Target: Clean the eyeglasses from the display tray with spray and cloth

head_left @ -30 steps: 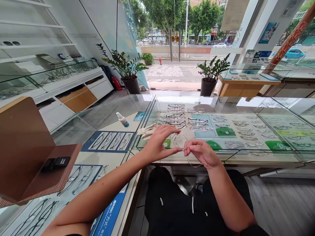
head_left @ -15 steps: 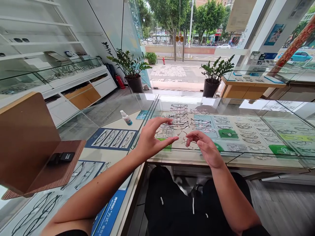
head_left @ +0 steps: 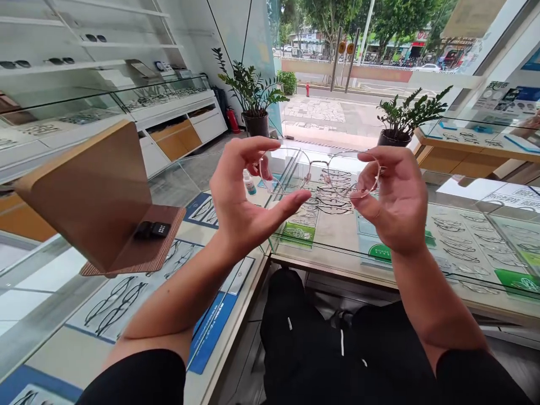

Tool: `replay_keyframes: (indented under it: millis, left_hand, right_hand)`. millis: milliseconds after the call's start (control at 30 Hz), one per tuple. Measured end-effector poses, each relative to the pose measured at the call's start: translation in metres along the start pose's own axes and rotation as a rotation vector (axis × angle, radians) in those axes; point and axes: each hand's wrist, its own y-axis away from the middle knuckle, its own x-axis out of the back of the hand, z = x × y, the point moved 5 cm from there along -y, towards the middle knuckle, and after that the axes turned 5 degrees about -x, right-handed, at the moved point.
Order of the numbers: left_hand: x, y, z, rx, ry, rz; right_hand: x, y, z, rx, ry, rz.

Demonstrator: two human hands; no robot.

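A pair of thin-rimmed eyeglasses (head_left: 319,162) is raised above the glass counter, its clear lenses facing me. My right hand (head_left: 394,197) pinches the right lens rim between thumb and fingers. At the left lens is my left hand (head_left: 244,197), its thumb stretched toward the bridge and its fingers curved behind and over the rim; thumb and index finger are well apart. Whether the left fingertips press on the frame is hard to tell. Rows of eyeglasses (head_left: 333,205) lie inside the display case below the hands.
The glass counter (head_left: 337,247) spans the front. On its left stands a brown folding mirror or stand (head_left: 88,197) with a small black object (head_left: 152,229). A white spray bottle (head_left: 250,183) is partly behind my left hand. Potted plants (head_left: 255,101) stand beyond.
Both hands have risen toward the camera with the eyeglasses, which now appear larger and face on. The view has shifted, so the brown stand sits farther right.
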Motion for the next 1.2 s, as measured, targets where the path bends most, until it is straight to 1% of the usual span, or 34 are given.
replay_keyframes:
  millis: [100,200,300,433,500,633,800,933,1033,1200]
  left_hand:
    - [0.008,-0.004,0.005,0.020,-0.026,0.014]
    - [0.012,-0.006,0.003,0.050,-0.001,0.041]
    - [0.010,-0.006,-0.003,0.059,0.060,0.050]
    - [0.005,-0.006,-0.011,0.078,0.098,0.021]
    - [0.003,-0.005,-0.014,0.082,0.097,0.016]
    - [0.004,-0.006,-0.014,0.079,0.057,0.017]
    - [0.006,-0.007,-0.012,0.048,0.018,0.055]
    - [0.005,-0.007,-0.010,0.027,-0.026,0.088]
    - [0.005,-0.007,-0.010,0.005,-0.048,0.104]
    - [0.003,-0.005,-0.013,-0.003,-0.048,0.110]
  right_hand:
    - [-0.004,-0.004,-0.006,0.076,0.017,0.006]
    - [-0.008,-0.003,-0.013,0.102,0.044,0.030]
    - [-0.014,0.000,-0.018,0.096,0.085,0.082]
    - [-0.017,0.001,-0.025,0.104,0.135,0.161]
    - [-0.017,0.001,-0.026,0.106,0.135,0.165]
    - [-0.017,-0.001,-0.021,0.098,0.146,0.110]
    - [-0.014,-0.003,-0.010,0.116,0.150,0.115]
    - [-0.014,-0.005,-0.004,0.131,0.079,0.098]
    - [-0.015,-0.005,0.000,0.108,0.059,0.074]
    - [-0.017,-0.003,0.002,0.067,0.105,0.065]
